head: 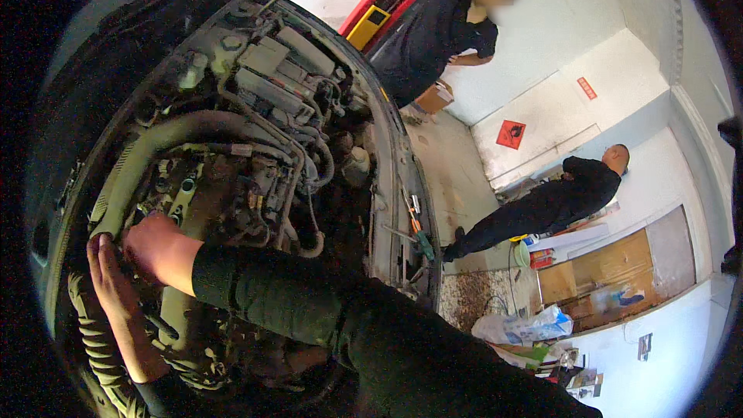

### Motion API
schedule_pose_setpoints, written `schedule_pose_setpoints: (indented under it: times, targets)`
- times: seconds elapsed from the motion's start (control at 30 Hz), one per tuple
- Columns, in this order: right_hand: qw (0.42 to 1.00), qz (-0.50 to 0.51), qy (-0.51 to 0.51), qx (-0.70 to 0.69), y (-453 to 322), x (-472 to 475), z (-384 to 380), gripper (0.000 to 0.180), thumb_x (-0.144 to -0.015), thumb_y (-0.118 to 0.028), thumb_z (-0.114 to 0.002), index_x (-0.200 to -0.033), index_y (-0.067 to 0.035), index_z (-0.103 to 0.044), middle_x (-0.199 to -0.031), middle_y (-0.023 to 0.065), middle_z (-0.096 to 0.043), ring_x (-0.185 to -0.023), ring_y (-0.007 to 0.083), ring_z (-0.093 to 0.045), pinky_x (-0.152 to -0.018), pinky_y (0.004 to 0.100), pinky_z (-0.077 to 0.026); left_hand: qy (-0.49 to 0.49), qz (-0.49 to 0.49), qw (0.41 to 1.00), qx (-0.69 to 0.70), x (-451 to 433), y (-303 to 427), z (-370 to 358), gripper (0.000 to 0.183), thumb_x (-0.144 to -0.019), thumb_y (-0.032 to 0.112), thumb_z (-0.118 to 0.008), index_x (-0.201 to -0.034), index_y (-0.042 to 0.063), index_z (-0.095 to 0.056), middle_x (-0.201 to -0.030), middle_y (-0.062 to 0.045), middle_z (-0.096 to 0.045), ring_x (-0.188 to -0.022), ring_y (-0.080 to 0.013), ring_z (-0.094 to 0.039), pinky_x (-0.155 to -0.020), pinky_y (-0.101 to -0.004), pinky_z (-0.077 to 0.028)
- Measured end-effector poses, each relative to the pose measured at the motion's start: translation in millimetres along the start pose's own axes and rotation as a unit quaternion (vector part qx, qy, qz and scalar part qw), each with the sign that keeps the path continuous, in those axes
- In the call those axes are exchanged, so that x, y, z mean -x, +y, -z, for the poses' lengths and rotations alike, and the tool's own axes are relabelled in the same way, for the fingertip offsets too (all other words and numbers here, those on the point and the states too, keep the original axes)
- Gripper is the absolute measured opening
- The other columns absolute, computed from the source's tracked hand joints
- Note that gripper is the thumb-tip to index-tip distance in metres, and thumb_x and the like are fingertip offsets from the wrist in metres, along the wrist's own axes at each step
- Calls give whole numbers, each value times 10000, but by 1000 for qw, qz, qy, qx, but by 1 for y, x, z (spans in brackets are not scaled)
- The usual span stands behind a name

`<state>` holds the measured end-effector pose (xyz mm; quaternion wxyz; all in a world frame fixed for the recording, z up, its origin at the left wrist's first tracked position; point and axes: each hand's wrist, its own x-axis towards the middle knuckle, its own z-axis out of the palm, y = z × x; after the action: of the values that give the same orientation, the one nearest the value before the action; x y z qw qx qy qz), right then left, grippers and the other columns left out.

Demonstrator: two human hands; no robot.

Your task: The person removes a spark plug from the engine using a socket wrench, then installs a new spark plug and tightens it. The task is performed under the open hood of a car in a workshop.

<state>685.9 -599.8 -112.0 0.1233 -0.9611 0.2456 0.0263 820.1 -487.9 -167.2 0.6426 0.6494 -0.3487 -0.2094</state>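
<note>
Both bare hands are inside the open engine bay of a car. My left hand (119, 296), on the left, has its extended fingers against the end of a wide, dusty air duct (130, 171). Close beside it, my right hand (159, 249) is bent down over the engine, next to a metal strip with round holes (183, 200) on the engine top. The fingers of my right hand are mostly hidden, so what they touch or hold cannot be seen. A ribbed hose (98, 339) runs below my left hand.
Hand tools, one with a green and orange handle (425, 241), lie on the bay's front edge. A black battery or box (273, 90) and hoses fill the bay. One person (429, 35) stands beside a red vehicle; another (540, 203) stands by the wall. A plastic bag (522, 327) lies on the floor.
</note>
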Motion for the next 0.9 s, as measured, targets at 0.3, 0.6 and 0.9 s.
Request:
schedule_pose_setpoints:
  times: [0.3,0.6,0.9]
  targets:
    - [995,30,-4,-97,7,16,25,182,-916,-140,-647,-1001,-70,-791,-1092,233,-748,-1084,433,-724,-936,530,-598,49,84,995,35,7,61,-23,311,-1135,314,-541,-1181,24,-645,-954,-40,-605,-863,-138,-517,-788,-320,-461]
    - [997,63,-51,4,-13,29,55,297,-939,-43,-593,-1211,-88,-704,-1105,218,-751,-1062,427,-721,-893,537,-608,45,70,996,3,23,102,-25,300,-1119,288,-588,-1158,-5,-638,-879,-113,-706,-792,-164,-637,-733,-356,-535]
    - [997,-28,-69,5,-8,29,63,255,-916,-64,-635,-1150,-71,-737,-1136,212,-787,-1078,424,-757,-910,541,-621,28,33,999,3,19,103,-35,320,-1125,289,-574,-1186,-19,-634,-905,-122,-724,-798,-180,-655,-739,-356,-541]
